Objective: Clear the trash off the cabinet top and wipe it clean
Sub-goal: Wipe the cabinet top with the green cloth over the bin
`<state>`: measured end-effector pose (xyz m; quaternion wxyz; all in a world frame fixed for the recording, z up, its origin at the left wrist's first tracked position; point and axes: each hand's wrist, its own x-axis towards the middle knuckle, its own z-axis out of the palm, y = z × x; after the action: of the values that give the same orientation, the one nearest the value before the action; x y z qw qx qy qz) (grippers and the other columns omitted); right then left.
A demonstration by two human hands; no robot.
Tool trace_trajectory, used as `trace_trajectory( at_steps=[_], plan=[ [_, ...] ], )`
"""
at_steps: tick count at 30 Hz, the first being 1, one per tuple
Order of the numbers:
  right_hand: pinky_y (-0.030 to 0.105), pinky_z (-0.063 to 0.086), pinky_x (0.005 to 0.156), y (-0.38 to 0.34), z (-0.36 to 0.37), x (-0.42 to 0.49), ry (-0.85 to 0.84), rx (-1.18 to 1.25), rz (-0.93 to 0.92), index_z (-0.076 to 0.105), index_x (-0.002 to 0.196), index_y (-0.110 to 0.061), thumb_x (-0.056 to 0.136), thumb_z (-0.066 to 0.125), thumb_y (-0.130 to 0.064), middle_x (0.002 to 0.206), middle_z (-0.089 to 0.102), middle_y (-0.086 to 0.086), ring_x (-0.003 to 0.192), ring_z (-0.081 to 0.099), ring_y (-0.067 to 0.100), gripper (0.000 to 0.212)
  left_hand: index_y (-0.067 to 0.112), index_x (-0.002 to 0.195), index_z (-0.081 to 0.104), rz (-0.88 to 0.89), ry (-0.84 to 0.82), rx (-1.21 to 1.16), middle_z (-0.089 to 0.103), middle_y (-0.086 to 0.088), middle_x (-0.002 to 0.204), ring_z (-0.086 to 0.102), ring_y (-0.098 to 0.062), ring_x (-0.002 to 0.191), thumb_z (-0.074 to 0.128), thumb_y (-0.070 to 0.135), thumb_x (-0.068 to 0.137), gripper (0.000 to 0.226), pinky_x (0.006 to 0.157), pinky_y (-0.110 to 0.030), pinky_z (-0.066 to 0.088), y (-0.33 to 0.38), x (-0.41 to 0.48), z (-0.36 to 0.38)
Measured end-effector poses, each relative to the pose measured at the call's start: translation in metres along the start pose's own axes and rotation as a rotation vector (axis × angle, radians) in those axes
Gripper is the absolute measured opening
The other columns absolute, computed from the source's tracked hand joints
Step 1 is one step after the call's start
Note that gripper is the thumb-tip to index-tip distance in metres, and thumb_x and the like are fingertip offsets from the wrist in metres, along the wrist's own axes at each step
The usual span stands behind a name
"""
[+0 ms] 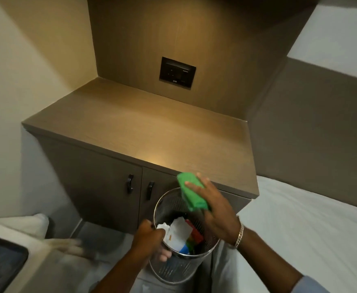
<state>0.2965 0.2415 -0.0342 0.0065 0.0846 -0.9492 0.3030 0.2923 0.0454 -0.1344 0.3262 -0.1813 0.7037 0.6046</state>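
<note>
The wooden cabinet top lies bare in the middle of the view. In front of its near edge a perforated metal trash bin is held up, with white paper scraps and coloured wrappers inside. My left hand grips the bin's near left rim. My right hand holds a folded green cloth over the bin's right side, just below the cabinet's front edge.
A dark switch panel is set in the wood back wall. Two cabinet doors with black handles face me. A white bed fills the right. A dark tray on a white surface sits at lower left.
</note>
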Motion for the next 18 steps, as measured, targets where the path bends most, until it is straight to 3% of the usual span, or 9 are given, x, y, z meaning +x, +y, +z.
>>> trace_trajectory(
  at_steps=[3, 6, 8, 12, 14, 18],
  plan=[
    [0.057, 0.028, 0.115, 0.019, -0.037, 0.039, 0.161, -0.116, 0.078, 0.043, 0.139, -0.035, 0.079, 0.06, 0.002, 0.159, 0.024, 0.012, 0.144, 0.025, 0.038, 0.073, 0.01, 0.099, 0.041, 0.006, -0.022, 0.041, 0.071, -0.017, 0.076, 0.068, -0.021, 0.04, 0.055, 0.013, 0.089, 0.018, 0.035, -0.024, 0.051, 0.007, 0.001, -0.008],
    [0.056, 0.024, 0.117, 0.038, -0.059, 0.065, 0.061, -0.229, 0.249, 0.044, 0.14, -0.027, 0.08, 0.057, 0.005, 0.159, 0.022, 0.017, 0.144, 0.023, 0.04, 0.069, 0.015, 0.11, 0.04, 0.017, -0.057, 0.068, 0.071, -0.017, 0.081, 0.067, -0.018, 0.039, 0.056, 0.016, 0.091, 0.025, 0.036, -0.023, 0.052, 0.007, 0.0, -0.007],
    [0.054, 0.024, 0.118, 0.035, -0.044, 0.057, 0.036, -0.246, 0.238, 0.047, 0.138, -0.024, 0.077, 0.057, 0.006, 0.159, 0.02, 0.018, 0.144, 0.023, 0.041, 0.069, 0.017, 0.111, 0.038, 0.03, -0.089, 0.076, 0.07, -0.016, 0.081, 0.067, -0.018, 0.039, 0.056, 0.016, 0.091, 0.027, 0.036, -0.023, 0.052, -0.001, 0.003, -0.002],
    [0.059, 0.021, 0.115, 0.025, 0.033, -0.008, 0.056, -0.289, 0.07, 0.041, 0.138, -0.038, 0.073, 0.056, -0.014, 0.159, 0.024, 0.012, 0.145, 0.019, 0.043, 0.071, 0.018, 0.11, 0.037, -0.026, -0.076, 0.039, 0.072, -0.023, 0.081, 0.07, -0.026, 0.046, 0.053, 0.012, 0.09, 0.027, 0.037, -0.026, 0.053, -0.038, 0.025, 0.013],
    [0.055, 0.021, 0.116, 0.032, 0.077, -0.045, 0.032, -0.21, 0.062, 0.032, 0.142, -0.041, 0.073, 0.057, -0.008, 0.159, 0.023, 0.008, 0.147, 0.018, 0.036, 0.081, 0.018, 0.114, 0.038, -0.072, -0.061, 0.021, 0.072, -0.025, 0.086, 0.073, -0.032, 0.052, 0.052, 0.01, 0.09, 0.028, 0.037, -0.028, 0.054, -0.063, 0.041, 0.023],
    [0.05, 0.032, 0.117, 0.1, 0.175, -0.084, 0.0, -0.039, 0.249, 0.03, 0.145, -0.027, 0.078, 0.054, 0.011, 0.157, 0.026, 0.007, 0.146, 0.025, 0.029, 0.081, 0.025, 0.113, 0.037, -0.169, -0.003, -0.058, 0.07, -0.015, 0.088, 0.073, -0.029, 0.049, 0.05, 0.011, 0.093, 0.028, 0.038, -0.029, 0.057, -0.136, 0.102, 0.056]
  ],
)
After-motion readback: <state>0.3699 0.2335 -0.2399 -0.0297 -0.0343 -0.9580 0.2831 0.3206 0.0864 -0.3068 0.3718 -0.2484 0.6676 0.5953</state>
